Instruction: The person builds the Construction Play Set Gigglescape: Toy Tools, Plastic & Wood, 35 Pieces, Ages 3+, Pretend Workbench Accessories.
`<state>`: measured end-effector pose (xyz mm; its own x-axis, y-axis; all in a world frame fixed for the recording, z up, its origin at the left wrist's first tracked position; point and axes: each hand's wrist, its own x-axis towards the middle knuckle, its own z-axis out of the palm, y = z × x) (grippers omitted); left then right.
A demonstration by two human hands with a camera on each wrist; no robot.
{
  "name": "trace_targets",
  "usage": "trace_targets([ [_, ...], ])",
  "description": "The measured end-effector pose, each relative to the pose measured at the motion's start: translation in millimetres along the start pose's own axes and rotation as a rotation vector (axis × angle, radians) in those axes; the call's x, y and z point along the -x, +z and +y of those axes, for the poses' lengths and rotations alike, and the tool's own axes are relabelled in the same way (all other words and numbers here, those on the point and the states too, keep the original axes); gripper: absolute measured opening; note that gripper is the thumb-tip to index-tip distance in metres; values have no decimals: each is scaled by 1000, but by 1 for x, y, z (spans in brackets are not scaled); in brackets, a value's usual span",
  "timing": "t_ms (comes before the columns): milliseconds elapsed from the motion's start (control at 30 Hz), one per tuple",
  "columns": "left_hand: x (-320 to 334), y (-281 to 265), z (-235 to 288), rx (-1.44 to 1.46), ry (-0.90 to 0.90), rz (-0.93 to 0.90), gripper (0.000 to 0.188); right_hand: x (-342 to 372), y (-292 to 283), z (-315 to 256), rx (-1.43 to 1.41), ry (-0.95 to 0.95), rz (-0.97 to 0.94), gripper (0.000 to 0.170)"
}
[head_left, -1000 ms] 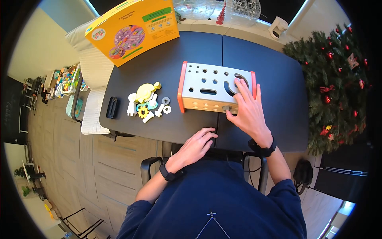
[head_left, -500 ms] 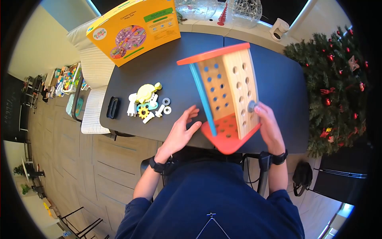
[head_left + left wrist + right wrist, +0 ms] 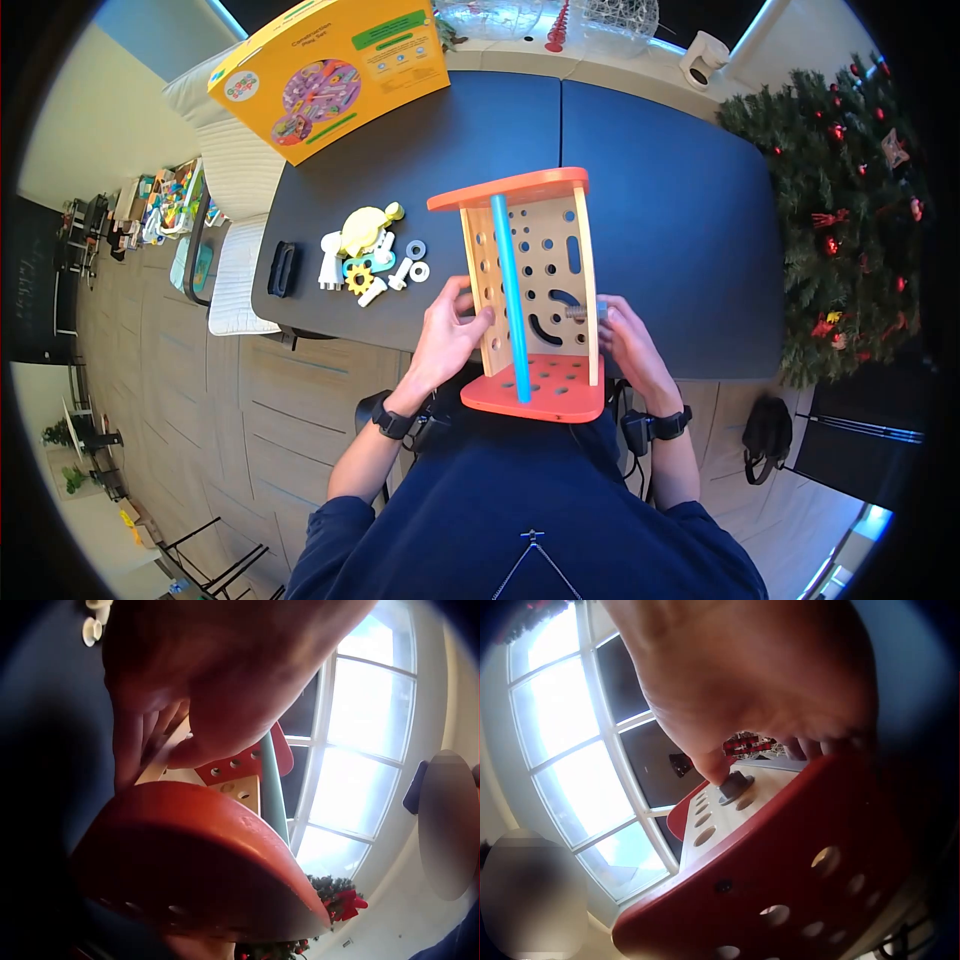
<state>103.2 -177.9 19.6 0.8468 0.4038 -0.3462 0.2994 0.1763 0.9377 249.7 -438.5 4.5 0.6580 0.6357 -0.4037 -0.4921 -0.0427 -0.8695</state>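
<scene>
Tilted up over the near table edge is a wooden toy toolbox (image 3: pixel 535 256) with red end panels and a blue bar (image 3: pixel 510 290), its open side facing me. My left hand (image 3: pixel 447 338) grips its left wooden side, thumb near the inner edge and fingers outside. At the opposite side, my right hand (image 3: pixel 642 352) holds the toolbox. A grey toy bolt (image 3: pixel 577 312) passes through a hole there, its threaded shank showing inside. In the right wrist view my thumb rests against the bolt head (image 3: pixel 736 787), while the other fingers reach over the grey panel.
Yellow, white and blue toy parts (image 3: pixel 366 235) lie in a pile at the table's left, with two ring washers (image 3: pixel 416 250) beside them. A black case (image 3: pixel 284 269) is farther left. Behind stands a yellow box (image 3: pixel 330 80); a decorated tree (image 3: pixel 825 230) flanks the right.
The toolbox has been lifted from the table and turned so its open side faces me. My left hand has left the table edge and taken hold of its left side.
</scene>
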Motion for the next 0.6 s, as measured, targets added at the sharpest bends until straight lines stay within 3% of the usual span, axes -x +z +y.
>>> trace_targets([
  [133, -7, -6, 1, -137, -1, 14, 47, -1, -6, 1, 299, -97, 46, 25],
  [433, -14, 0, 10, -381, -4, 59, 53, -10, -3, 31, 216, -90, 88, 20],
  [600, -17, -7, 32, -249, -84, -115, 44, -12, -12, 43, 133, -10, 79, 22],
])
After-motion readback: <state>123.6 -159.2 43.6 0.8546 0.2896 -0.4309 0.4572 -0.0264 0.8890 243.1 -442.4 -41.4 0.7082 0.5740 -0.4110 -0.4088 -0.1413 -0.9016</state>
